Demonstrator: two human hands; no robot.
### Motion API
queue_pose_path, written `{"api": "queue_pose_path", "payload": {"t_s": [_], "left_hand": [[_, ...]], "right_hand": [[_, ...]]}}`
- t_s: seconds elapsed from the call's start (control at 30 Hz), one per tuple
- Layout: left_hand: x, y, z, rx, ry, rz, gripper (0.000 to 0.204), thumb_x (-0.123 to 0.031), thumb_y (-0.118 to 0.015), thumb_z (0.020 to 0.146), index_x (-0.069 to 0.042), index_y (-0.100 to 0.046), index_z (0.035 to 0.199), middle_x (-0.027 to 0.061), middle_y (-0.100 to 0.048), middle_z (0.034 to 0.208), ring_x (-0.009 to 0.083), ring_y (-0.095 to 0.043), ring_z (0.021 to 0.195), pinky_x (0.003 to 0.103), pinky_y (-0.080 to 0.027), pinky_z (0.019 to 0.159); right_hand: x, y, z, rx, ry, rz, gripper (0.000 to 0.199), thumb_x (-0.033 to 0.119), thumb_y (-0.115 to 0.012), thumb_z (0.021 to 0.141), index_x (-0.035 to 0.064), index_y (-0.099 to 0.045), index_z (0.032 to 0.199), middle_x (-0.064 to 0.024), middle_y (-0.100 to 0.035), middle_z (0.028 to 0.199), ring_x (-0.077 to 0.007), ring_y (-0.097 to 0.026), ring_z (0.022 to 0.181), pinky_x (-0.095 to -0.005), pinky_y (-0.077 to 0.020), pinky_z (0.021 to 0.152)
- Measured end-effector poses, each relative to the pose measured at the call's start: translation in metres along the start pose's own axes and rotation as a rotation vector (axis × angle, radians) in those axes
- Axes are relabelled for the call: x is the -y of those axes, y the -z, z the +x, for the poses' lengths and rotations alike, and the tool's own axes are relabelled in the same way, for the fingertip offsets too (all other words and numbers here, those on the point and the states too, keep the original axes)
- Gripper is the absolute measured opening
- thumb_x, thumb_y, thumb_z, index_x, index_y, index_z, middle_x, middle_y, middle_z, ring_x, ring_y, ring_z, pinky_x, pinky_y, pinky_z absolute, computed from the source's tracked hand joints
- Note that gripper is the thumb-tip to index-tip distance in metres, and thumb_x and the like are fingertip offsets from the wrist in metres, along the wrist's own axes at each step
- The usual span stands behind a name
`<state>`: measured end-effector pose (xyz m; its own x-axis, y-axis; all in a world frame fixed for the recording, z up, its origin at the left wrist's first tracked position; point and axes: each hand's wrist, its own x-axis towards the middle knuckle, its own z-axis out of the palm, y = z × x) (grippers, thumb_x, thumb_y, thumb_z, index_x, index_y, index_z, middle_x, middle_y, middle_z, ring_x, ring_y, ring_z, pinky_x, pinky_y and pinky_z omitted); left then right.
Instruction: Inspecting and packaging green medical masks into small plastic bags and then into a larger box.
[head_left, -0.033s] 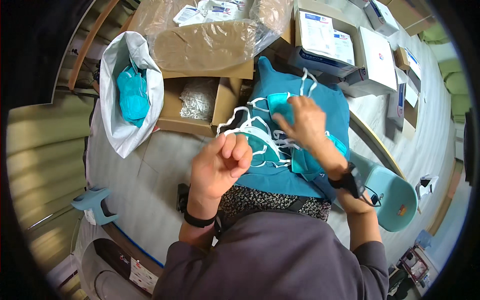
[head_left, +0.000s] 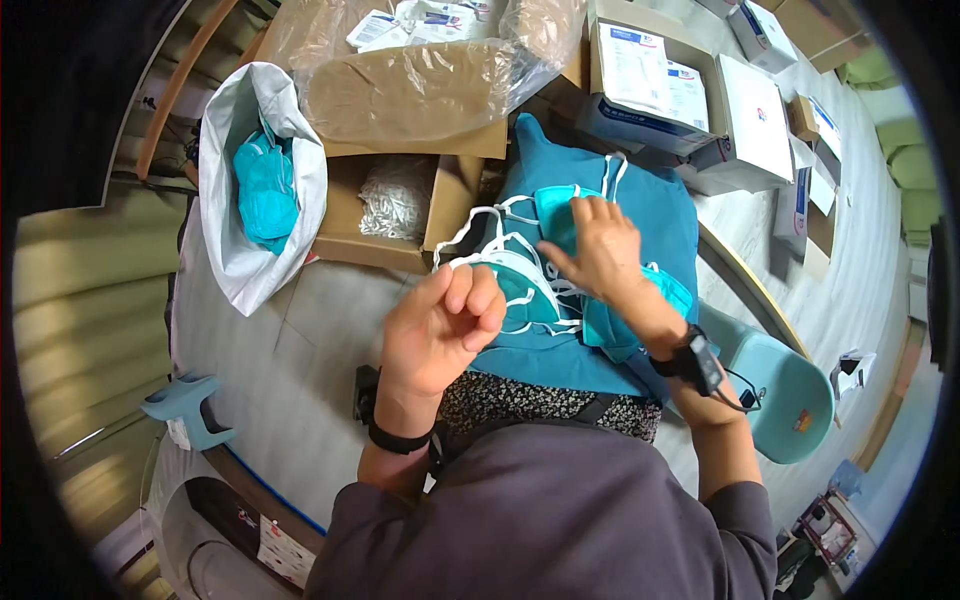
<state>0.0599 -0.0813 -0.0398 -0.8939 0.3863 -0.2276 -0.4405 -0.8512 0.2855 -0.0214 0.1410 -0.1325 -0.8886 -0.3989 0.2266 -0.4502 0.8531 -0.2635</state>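
Right hand (head_left: 602, 245), thumb spread, over a teal face mask (head_left: 555, 212); left hand (head_left: 438, 328) curled, grip unclear! Printed packets (head_left: 637, 72) sit in a carton (head_left: 650, 128) beyond.

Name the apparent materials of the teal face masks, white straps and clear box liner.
Teal face masks: probably nonwoven fabric, matte, with soft panels. White straps: perhaps elastic fabric, matte, curling in loose loops. Clear box liner: almost certainly plastic film, glossy, transparent and wrinkled.

Ahead of the person (head_left: 540, 520) I see matt, fabric-like masks (head_left: 553, 210) at twelve o'clock, glossy clear plastic film (head_left: 410, 90) at eleven.
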Motion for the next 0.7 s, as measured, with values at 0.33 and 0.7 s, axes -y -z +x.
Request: {"api": "queue_pose_path", "payload": {"t_s": [0.33, 0.7], "left_hand": [[-0.001, -0.006, 0.027, -0.119, -0.09, 0.35, 0.029, -0.025, -0.049, 0.103, 0.001, -0.06, 0.101, -0.0004, -0.043, 0.072, 0.0097, -0.039, 0.062, 0.024, -0.032, 0.056], [0.032, -0.009, 0.132, -0.037, -0.401, 0.858, 0.033, -0.009, -0.069, 0.092, 0.002, -0.064, 0.122, -0.0125, -0.041, 0.066, -0.0019, -0.033, 0.059, 0.017, -0.023, 0.053]], "right_hand": [[-0.058, 0.063, 0.024, -0.161, -0.347, 0.644, 0.037, 0.02, -0.057, 0.101, -0.0007, -0.046, 0.073, -0.0031, -0.033, 0.061, -0.0091, -0.032, 0.06, -0.0307, -0.0302, 0.05], [-0.042, 0.152, 0.033, -0.23, -0.194, 0.599, 0.035, 0.024, -0.057, 0.103, -0.0019, -0.053, 0.08, 0.0036, -0.039, 0.066, -0.0063, -0.032, 0.063, -0.0263, -0.0265, 0.053]]}}
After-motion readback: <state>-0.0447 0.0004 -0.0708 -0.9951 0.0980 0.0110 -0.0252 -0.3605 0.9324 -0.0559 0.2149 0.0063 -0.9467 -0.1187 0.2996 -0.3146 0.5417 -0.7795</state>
